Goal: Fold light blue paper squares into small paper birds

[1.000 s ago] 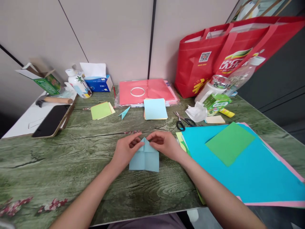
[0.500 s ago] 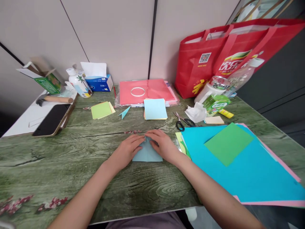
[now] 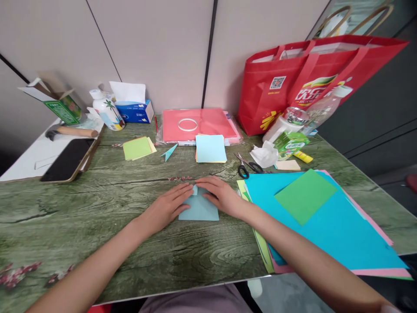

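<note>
A sheet of light blue paper (image 3: 200, 211) lies on the table in front of me, its near edge straight and a small flap (image 3: 195, 190) folded over near the top. My left hand (image 3: 166, 204) rests along the left side of it, fingers stretched, thumb apart on the paper. From the right, my right hand (image 3: 221, 195) lies across the upper part with outstretched fingers. Their tips touch the top of the flap, and the thumb sits apart lower down. Both hands hide the paper's slanted sides. A folded light blue paper piece (image 3: 170, 152) lies beyond the hands.
Behind stand a stack of light blue squares (image 3: 211, 148), green squares (image 3: 138, 148) and a pink paper pack (image 3: 202, 124). Black-handled scissors (image 3: 245, 168) and large blue sheets (image 3: 325, 243) lie right. A phone (image 3: 67, 161), hammer (image 3: 73, 131) and red bag (image 3: 260, 95) flank the table.
The small flap at the top of the paper now shows between my hands. My left hand has slid slightly left and my fingers lie straighter. The view has shifted a little.
</note>
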The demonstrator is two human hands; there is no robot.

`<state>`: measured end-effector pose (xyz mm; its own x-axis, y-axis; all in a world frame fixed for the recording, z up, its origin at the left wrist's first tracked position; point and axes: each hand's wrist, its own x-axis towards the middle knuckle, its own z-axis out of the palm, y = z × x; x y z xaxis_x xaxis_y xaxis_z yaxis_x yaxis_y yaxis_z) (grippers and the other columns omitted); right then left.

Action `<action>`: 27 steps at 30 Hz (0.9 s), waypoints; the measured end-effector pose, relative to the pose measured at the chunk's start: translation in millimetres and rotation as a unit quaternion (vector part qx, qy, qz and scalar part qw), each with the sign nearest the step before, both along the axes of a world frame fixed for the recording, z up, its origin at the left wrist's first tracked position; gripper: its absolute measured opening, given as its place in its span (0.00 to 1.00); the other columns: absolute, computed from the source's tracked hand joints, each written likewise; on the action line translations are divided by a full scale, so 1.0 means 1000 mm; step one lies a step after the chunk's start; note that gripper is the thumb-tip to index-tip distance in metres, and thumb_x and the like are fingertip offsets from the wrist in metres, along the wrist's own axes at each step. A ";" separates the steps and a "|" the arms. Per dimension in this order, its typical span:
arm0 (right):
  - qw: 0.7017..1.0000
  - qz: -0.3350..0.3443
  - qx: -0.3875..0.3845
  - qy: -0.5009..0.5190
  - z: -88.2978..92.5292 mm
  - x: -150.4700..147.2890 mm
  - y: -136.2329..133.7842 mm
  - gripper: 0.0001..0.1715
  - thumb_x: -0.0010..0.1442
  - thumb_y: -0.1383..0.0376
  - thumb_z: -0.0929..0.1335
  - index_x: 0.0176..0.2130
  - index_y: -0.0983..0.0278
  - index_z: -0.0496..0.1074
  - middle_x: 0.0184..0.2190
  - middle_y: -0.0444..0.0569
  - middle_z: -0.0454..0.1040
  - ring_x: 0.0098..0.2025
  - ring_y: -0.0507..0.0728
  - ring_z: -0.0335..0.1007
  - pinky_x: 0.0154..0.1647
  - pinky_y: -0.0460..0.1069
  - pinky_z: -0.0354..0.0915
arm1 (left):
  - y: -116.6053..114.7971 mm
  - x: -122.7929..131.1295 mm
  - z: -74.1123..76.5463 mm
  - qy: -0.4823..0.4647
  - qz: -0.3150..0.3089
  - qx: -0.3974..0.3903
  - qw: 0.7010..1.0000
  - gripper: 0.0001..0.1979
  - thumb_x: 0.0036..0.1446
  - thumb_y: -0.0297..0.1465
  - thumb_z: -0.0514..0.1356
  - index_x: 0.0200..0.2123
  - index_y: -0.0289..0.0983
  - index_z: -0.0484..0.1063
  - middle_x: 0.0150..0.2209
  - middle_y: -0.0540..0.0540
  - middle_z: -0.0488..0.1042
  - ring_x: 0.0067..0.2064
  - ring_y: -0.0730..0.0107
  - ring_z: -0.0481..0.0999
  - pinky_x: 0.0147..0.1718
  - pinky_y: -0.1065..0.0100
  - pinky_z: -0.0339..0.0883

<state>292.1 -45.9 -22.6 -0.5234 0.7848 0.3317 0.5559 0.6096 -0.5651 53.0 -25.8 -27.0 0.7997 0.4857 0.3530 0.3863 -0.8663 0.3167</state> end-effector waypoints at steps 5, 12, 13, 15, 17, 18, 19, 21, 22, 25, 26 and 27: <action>1.000 0.005 0.012 0.014 -0.006 0.005 -0.005 0.21 0.64 0.68 0.61 0.57 0.62 0.63 0.53 0.55 0.68 0.54 0.59 0.63 0.55 0.60 0.63 | 0.000 0.002 0.003 0.028 -0.009 -0.020 0.999 0.23 0.64 0.34 0.51 0.61 0.39 0.57 0.60 0.41 0.63 0.62 0.63 0.60 0.58 0.56 0.62; 1.000 0.019 0.010 0.010 -0.001 0.005 -0.004 0.21 0.65 0.68 0.60 0.57 0.59 0.64 0.54 0.54 0.67 0.54 0.58 0.63 0.52 0.59 0.66 | 0.004 0.002 0.003 0.016 -0.021 -0.009 1.000 0.23 0.63 0.34 0.52 0.61 0.38 0.57 0.60 0.42 0.64 0.64 0.61 0.55 0.58 0.53 0.61; 1.000 0.018 0.005 0.008 0.001 0.004 -0.004 0.21 0.65 0.68 0.60 0.57 0.59 0.64 0.55 0.53 0.66 0.54 0.58 0.62 0.52 0.59 0.65 | 0.005 0.002 0.002 0.012 -0.027 -0.004 1.000 0.23 0.63 0.33 0.53 0.60 0.37 0.58 0.59 0.41 0.65 0.64 0.60 0.55 0.59 0.52 0.60; 1.000 0.016 -0.009 -0.005 0.003 0.004 -0.003 0.23 0.65 0.69 0.59 0.59 0.60 0.61 0.56 0.53 0.65 0.54 0.58 0.62 0.54 0.58 0.64 | 0.005 0.004 0.003 0.009 -0.035 0.005 0.999 0.22 0.63 0.32 0.53 0.59 0.36 0.59 0.59 0.40 0.66 0.64 0.58 0.55 0.59 0.49 0.59; 0.999 0.021 -0.023 -0.020 0.005 0.003 -0.003 0.25 0.66 0.69 0.59 0.61 0.61 0.58 0.57 0.51 0.65 0.54 0.57 0.61 0.55 0.57 0.63 | 0.005 0.005 0.003 0.010 -0.037 0.008 0.999 0.22 0.62 0.31 0.54 0.59 0.36 0.59 0.58 0.39 0.66 0.65 0.57 0.54 0.59 0.47 0.58; 0.999 0.025 -0.027 -0.025 0.005 0.003 -0.003 0.25 0.66 0.69 0.58 0.61 0.61 0.58 0.58 0.51 0.65 0.54 0.57 0.60 0.55 0.57 0.63 | 0.004 0.005 0.004 0.008 -0.035 0.008 0.999 0.22 0.62 0.31 0.54 0.59 0.36 0.59 0.58 0.39 0.66 0.65 0.57 0.54 0.59 0.47 0.58; 0.999 0.029 -0.028 -0.027 0.004 0.003 -0.002 0.24 0.66 0.69 0.58 0.61 0.61 0.58 0.58 0.50 0.65 0.53 0.57 0.60 0.55 0.56 0.64 | 0.003 0.005 0.004 0.005 -0.033 0.005 0.999 0.22 0.62 0.30 0.54 0.59 0.35 0.59 0.58 0.39 0.66 0.65 0.57 0.53 0.59 0.47 0.58; 0.999 0.033 -0.024 -0.026 0.003 0.004 -0.001 0.23 0.66 0.68 0.58 0.59 0.61 0.61 0.57 0.50 0.66 0.52 0.57 0.61 0.53 0.56 0.65 | 0.002 0.004 0.005 -0.014 -0.031 -0.002 0.999 0.23 0.61 0.29 0.55 0.59 0.35 0.59 0.57 0.39 0.68 0.64 0.58 0.55 0.58 0.48 0.60; 0.999 0.033 -0.023 -0.025 0.002 0.004 -0.001 0.22 0.66 0.68 0.59 0.59 0.61 0.62 0.56 0.50 0.67 0.52 0.57 0.61 0.53 0.56 0.65 | 0.002 0.003 0.005 -0.026 -0.032 -0.006 0.999 0.23 0.61 0.29 0.56 0.59 0.35 0.59 0.56 0.39 0.69 0.63 0.58 0.57 0.58 0.49 0.61; 0.999 0.034 -0.023 -0.021 0.000 0.004 -0.001 0.21 0.66 0.67 0.59 0.58 0.61 0.63 0.56 0.50 0.67 0.51 0.57 0.61 0.52 0.56 0.65 | 0.002 0.002 0.006 -0.045 -0.031 -0.021 0.998 0.22 0.60 0.30 0.57 0.58 0.36 0.61 0.54 0.40 0.71 0.62 0.59 0.61 0.56 0.51 0.64; 0.999 0.033 -0.022 -0.020 0.001 0.004 -0.001 0.22 0.66 0.67 0.59 0.58 0.61 0.62 0.57 0.50 0.67 0.51 0.57 0.61 0.52 0.57 0.66 | 0.002 0.001 0.007 -0.045 -0.031 -0.024 0.998 0.22 0.60 0.30 0.57 0.57 0.37 0.61 0.54 0.40 0.71 0.62 0.58 0.61 0.56 0.51 0.64; 0.999 0.032 -0.021 -0.021 0.001 0.004 -0.001 0.22 0.66 0.67 0.59 0.59 0.60 0.62 0.57 0.50 0.66 0.51 0.57 0.61 0.52 0.57 0.66 | 0.003 0.001 0.008 -0.042 -0.032 -0.027 0.998 0.22 0.60 0.30 0.57 0.57 0.37 0.61 0.55 0.40 0.70 0.62 0.58 0.60 0.57 0.50 0.63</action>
<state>296.2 -46.7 -21.7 -0.5859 0.7621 0.2754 0.5400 0.6206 -0.5686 54.4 -22.8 -19.4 0.7985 0.4537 0.3958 0.2997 -0.8697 0.3922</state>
